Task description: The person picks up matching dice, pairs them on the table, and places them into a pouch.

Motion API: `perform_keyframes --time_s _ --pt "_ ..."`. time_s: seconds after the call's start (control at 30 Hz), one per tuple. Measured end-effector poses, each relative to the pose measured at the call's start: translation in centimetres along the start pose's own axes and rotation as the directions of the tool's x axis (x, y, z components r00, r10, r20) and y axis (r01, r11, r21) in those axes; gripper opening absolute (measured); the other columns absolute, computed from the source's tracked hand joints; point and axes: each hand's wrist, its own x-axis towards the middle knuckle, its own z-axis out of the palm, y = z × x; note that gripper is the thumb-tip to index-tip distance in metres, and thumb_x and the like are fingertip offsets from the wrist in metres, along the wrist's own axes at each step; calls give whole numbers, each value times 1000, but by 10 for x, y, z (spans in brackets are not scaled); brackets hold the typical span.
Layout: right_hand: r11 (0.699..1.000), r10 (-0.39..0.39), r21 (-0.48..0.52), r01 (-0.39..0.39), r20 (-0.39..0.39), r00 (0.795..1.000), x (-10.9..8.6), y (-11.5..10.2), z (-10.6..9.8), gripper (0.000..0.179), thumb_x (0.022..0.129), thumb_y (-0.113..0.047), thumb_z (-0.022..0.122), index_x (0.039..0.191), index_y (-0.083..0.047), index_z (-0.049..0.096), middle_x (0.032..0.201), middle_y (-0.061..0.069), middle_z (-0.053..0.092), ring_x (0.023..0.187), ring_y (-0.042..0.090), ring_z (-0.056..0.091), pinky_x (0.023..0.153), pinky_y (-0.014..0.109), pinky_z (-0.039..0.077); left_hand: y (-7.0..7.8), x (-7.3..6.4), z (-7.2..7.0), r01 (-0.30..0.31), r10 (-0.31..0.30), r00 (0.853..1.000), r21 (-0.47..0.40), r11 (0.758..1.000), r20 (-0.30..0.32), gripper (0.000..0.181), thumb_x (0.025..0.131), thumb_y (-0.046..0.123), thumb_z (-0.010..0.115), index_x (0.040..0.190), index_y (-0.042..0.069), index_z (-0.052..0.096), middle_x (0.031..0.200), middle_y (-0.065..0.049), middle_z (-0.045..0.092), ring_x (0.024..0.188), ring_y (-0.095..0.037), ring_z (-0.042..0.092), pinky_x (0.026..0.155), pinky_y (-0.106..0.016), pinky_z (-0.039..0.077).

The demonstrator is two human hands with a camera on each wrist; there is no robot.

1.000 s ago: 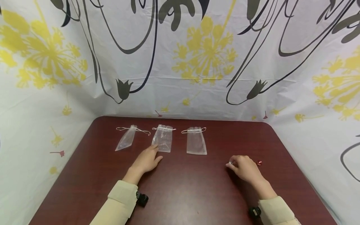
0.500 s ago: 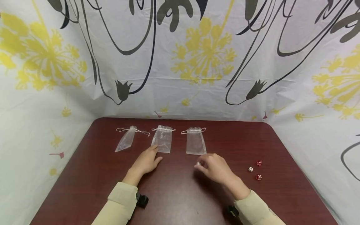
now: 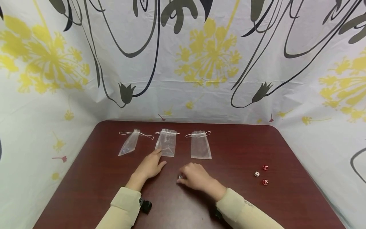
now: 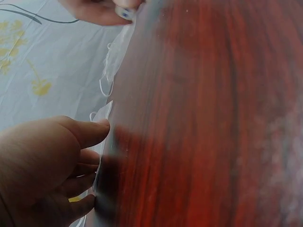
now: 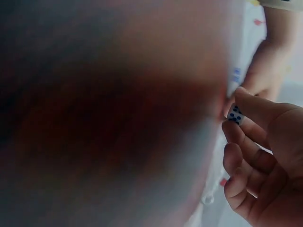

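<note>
Thumb and fingertips of my right hand [image 3: 196,178] pinch a white die with blue dots [image 5: 235,115] just above the table, right of my left hand. Fairly straight fingers of my left hand [image 3: 147,166] rest at the lower left corner of the middle clear drawstring bag [image 3: 168,144], which lies flat. To its left lies another clear drawstring bag [image 3: 130,143], with small bluish marks showing through near its bottom. A third clear drawstring bag [image 3: 200,147] lies to the right, beyond my right hand.
On the right of the dark red table [image 3: 228,203] lie two red dice, one farther back [image 3: 265,167] and one nearer [image 3: 265,182], with a white die [image 3: 256,174] beside them. A patterned cloth [image 3: 211,105] hangs behind the table's far edge.
My right hand has carried the white die leftward from beside the other dice to near my left hand, uncovering the dice on the right. The left hand has stayed at the middle bag.
</note>
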Motion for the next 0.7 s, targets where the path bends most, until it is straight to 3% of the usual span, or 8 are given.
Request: perform_keyframes --time_s 0.2,0.4,0.53,0.7 --pt "999 6 -39 -6 10 1000 4 1 9 21 85 -38 82 75 -24 69 57 -17 50 53 1 48 49 26 44 0 0 0 0 0 1000 -17 1000 -1 55 101 27 65 141 -7 53 154 -22 43 143 -37 40 114 -52 37" --pt "999 30 34 -30 -18 999 -4 3 5 23 86 -42 80 86 -20 74 64 -16 58 58 0 52 52 26 46 -2 -2 2 11 -11 1000 -25 1000 1 55 101 28 65 142 -7 53 155 -21 42 143 -37 39 115 -51 36" --pt "996 81 49 -76 -114 990 -20 11 -5 30 86 -42 79 100 -16 75 81 -9 71 73 7 65 61 33 55 -2 -2 2 10 -10 1000 -41 999 6 56 101 27 65 142 -7 52 156 -21 41 144 -37 38 115 -51 36" --pt "991 129 1 -133 -259 957 -45 33 -20 35 84 -36 83 109 -12 74 102 0 75 94 19 71 76 42 59 -1 -1 0 7 -7 1000 -50 999 2 56 101 26 65 143 -8 51 156 -22 40 145 -38 37 115 -51 35"
